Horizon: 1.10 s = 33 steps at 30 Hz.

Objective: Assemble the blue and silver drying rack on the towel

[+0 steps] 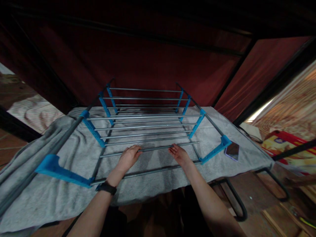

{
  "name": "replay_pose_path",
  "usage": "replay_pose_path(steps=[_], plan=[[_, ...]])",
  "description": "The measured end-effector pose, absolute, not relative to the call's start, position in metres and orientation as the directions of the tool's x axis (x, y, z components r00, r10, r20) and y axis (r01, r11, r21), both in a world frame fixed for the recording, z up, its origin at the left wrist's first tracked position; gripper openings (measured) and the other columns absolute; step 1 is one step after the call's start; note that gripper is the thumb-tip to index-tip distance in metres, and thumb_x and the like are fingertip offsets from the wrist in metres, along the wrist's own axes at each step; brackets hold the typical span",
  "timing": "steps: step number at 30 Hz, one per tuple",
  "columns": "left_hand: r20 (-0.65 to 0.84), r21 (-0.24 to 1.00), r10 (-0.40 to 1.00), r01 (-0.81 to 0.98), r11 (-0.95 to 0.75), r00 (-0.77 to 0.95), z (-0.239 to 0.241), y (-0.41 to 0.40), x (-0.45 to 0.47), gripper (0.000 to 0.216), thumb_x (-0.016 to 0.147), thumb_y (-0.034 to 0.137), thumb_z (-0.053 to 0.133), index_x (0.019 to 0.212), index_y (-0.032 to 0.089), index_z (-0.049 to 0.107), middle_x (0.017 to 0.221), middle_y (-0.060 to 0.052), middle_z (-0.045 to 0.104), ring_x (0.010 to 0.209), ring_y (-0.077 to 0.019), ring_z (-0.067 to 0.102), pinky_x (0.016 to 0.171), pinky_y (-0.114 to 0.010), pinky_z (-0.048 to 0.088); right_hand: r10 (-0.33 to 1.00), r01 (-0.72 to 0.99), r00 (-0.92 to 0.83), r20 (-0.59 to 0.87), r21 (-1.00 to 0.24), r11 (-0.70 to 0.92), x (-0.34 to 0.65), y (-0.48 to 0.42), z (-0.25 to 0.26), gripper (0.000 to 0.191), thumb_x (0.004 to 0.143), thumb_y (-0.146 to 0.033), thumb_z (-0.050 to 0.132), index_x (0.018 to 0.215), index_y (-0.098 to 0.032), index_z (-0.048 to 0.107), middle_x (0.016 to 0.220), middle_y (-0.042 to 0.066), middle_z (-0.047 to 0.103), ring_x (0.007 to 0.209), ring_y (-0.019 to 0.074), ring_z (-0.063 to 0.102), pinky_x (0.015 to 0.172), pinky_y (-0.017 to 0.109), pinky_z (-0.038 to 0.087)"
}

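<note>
A rack of metal tubes and blue plastic brackets [93, 131] lies on a grey cloth [212, 125]. Across its near part runs a thin metal tube [155, 148], whose right end shows free of any bracket. My left hand [127, 159], with a black band at the wrist, is closed on this tube left of its middle. Further right, the fingers of my right hand [179, 154] are bent at the same tube; their grip looks light. The near crossbar [153, 171] passes below both hands, between a left blue bracket [64, 172] and a right blue bracket [214, 151].
A phone [232, 151] rests on the cloth beside the right bracket. Dark red panels [158, 62] with dark frames rise behind the rack. At the right lies a red and yellow package [291, 148], and black metal loops [237, 200] stick out below the cloth's edge.
</note>
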<state>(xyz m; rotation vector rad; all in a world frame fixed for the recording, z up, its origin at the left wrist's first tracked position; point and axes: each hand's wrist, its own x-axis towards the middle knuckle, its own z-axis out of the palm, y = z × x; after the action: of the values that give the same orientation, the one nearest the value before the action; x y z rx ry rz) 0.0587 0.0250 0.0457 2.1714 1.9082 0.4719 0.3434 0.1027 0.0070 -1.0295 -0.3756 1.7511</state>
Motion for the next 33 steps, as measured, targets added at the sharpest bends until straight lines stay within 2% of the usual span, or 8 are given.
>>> replay_pose_path(steps=[4,9,15,26,30,33], plan=[[0.099,0.378,0.989,0.915,-0.142,0.112,0.046,0.025,0.059,0.029,0.097,0.035,0.041,0.107,0.02,0.063,0.11,-0.011,0.071,0.102,-0.0252,0.066,0.092,-0.038,0.046,0.868,-0.623,-0.1,-0.487,-0.649,-0.436,0.344,0.105,0.01,0.017,0.087,-0.014,0.062,0.072,-0.021,0.065,0.062,0.002,0.065,0.065,0.017,0.069,0.075,0.033,0.06],[0.068,0.409,0.994,0.906,-0.106,0.086,0.049,0.024,0.058,0.022,0.093,0.035,0.048,0.108,0.023,0.059,0.103,-0.006,0.072,0.091,-0.0228,0.067,0.084,-0.034,0.048,0.857,-0.627,-0.09,-0.508,-0.64,-0.445,0.342,0.105,0.012,0.018,0.089,-0.015,0.06,0.072,-0.021,0.063,0.06,0.001,0.064,0.063,0.0166,0.068,0.073,0.033,0.06],[0.106,0.417,0.985,0.893,-0.166,0.134,0.049,0.026,0.055,0.025,0.095,0.034,0.043,0.104,0.021,0.063,0.106,-0.009,0.069,0.098,-0.0225,0.065,0.09,-0.035,0.048,0.855,-0.644,-0.084,-0.512,-0.627,-0.439,0.344,0.107,0.013,0.018,0.089,-0.017,0.058,0.073,-0.021,0.062,0.06,0.001,0.065,0.063,0.0169,0.069,0.069,0.031,0.061],[0.064,0.455,0.99,0.879,-0.144,0.129,0.045,0.027,0.057,0.031,0.096,0.036,0.039,0.102,0.021,0.066,0.106,-0.01,0.071,0.097,-0.0229,0.067,0.091,-0.036,0.048,0.88,-0.646,-0.061,-0.47,-0.654,-0.394,0.35,0.108,0.016,0.018,0.087,-0.022,0.066,0.07,-0.021,0.061,0.063,0.002,0.067,0.065,0.0165,0.069,0.08,0.033,0.06],[0.022,0.44,0.997,0.894,-0.081,0.08,0.052,0.024,0.058,0.026,0.093,0.038,0.046,0.11,0.024,0.06,0.106,-0.006,0.072,0.094,-0.0226,0.068,0.082,-0.033,0.048,0.873,-0.644,-0.049,-0.485,-0.653,-0.399,0.351,0.109,0.018,0.017,0.087,-0.016,0.063,0.07,-0.021,0.062,0.067,0.003,0.07,0.068,0.017,0.07,0.08,0.034,0.061],[-0.008,0.412,0.999,0.91,-0.032,0.039,0.056,0.022,0.058,0.021,0.091,0.036,0.048,0.106,0.026,0.057,0.097,-0.003,0.072,0.085,-0.022,0.068,0.075,-0.032,0.047,0.877,-0.649,-0.024,-0.481,-0.66,-0.38,0.352,0.108,0.017,0.018,0.084,-0.01,0.061,0.07,-0.021,0.062,0.066,0.003,0.071,0.068,0.0165,0.07,0.079,0.034,0.061]])
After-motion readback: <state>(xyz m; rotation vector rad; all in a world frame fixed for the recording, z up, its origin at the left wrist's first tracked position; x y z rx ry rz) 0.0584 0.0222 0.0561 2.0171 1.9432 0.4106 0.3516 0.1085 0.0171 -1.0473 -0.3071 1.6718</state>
